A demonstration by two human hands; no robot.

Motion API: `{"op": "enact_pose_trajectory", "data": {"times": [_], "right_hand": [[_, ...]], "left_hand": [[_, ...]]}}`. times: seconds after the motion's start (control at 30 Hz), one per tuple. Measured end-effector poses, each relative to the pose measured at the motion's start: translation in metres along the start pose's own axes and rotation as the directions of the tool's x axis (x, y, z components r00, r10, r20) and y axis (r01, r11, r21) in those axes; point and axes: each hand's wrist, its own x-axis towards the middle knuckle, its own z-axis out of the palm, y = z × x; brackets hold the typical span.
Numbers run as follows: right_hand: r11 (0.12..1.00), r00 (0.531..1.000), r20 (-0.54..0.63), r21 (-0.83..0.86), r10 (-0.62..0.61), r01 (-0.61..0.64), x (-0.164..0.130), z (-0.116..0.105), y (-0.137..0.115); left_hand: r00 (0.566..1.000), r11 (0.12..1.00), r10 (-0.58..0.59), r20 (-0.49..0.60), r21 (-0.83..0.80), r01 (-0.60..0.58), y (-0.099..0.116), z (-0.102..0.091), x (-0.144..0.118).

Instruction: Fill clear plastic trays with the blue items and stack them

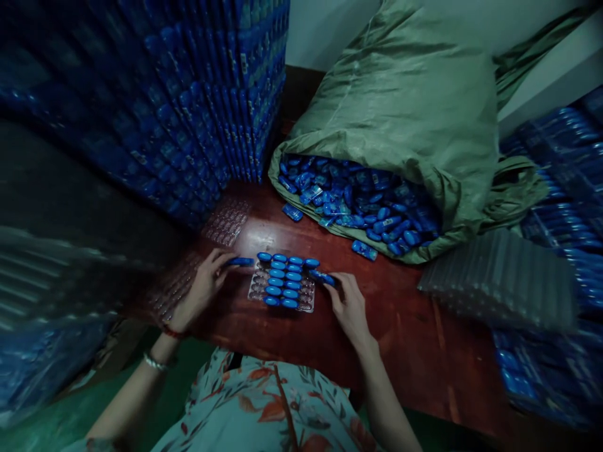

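Note:
A clear plastic blister tray [306,302] lies on the reddish wooden table [414,326], partly filled with rows of small blue oblong items [284,282]. My left hand [202,285] holds one blue item [240,261] by the tray's left edge. At the tray's right edge, my right hand [346,304] grips another blue item [323,277]. Behind the tray, a green woven sack [414,107] lies open, spilling many more loose blue items [358,198] onto the table.
Tall stacks of filled blue trays [188,100] stand at the left and more filled trays [560,220] at the right. A pile of empty clear trays [499,279] lies at the right; other empty trays [227,221] lie left of my hand.

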Motion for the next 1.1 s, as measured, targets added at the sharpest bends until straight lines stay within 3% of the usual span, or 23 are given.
{"op": "enact_pose_trajectory", "data": {"times": [0.13,0.23,0.43,0.57,0.7,0.8,0.87,0.93,1.0,1.03,1.1], "right_hand": [[0.943,0.947,0.199,-0.168,-0.252,0.287,0.020,0.002,-0.009],[0.873,0.898,0.295,-0.272,-0.326,0.406,0.027,0.000,-0.016],[0.776,0.830,0.497,-0.408,-0.253,0.481,0.039,-0.007,-0.038],[0.763,0.830,0.529,-0.458,-0.178,0.456,0.044,-0.003,-0.046],[0.814,0.891,0.390,-0.424,-0.233,0.398,0.033,0.005,-0.036],[0.894,0.960,0.129,-0.350,-0.248,0.278,0.026,0.001,-0.010],[0.927,0.980,-0.105,-0.354,-0.169,0.122,0.031,-0.008,0.015],[0.896,0.951,-0.308,-0.426,-0.014,-0.125,0.046,-0.018,0.039],[0.800,0.921,-0.364,-0.509,0.136,-0.319,0.063,-0.024,0.055],[0.754,0.922,-0.340,-0.553,0.183,-0.354,0.071,-0.024,0.059],[0.696,0.950,-0.222,-0.647,0.220,-0.312,0.080,-0.019,0.054]], "left_hand": [[0.998,0.998,0.043,-0.044,0.051,-0.041,0.004,0.025,-0.009],[0.987,0.977,0.160,0.017,0.140,-0.161,0.003,0.036,-0.003],[0.905,0.894,0.310,0.292,0.236,-0.382,0.021,0.027,0.019],[0.828,0.828,0.311,0.466,0.295,-0.477,0.034,0.024,0.034],[0.817,0.775,0.295,0.496,0.375,-0.508,0.036,0.023,0.038],[0.830,0.746,0.330,0.450,0.415,-0.521,0.036,0.017,0.042],[0.838,0.768,0.362,0.409,0.379,-0.517,0.035,0.015,0.056],[0.858,0.812,0.380,0.345,0.318,-0.488,0.035,0.022,0.083],[0.874,0.833,0.379,0.305,0.300,-0.465,0.033,0.039,0.118],[0.864,0.819,0.376,0.336,0.316,-0.480,0.032,0.051,0.137],[0.805,0.747,0.382,0.454,0.362,-0.558,0.030,0.075,0.170]]}}
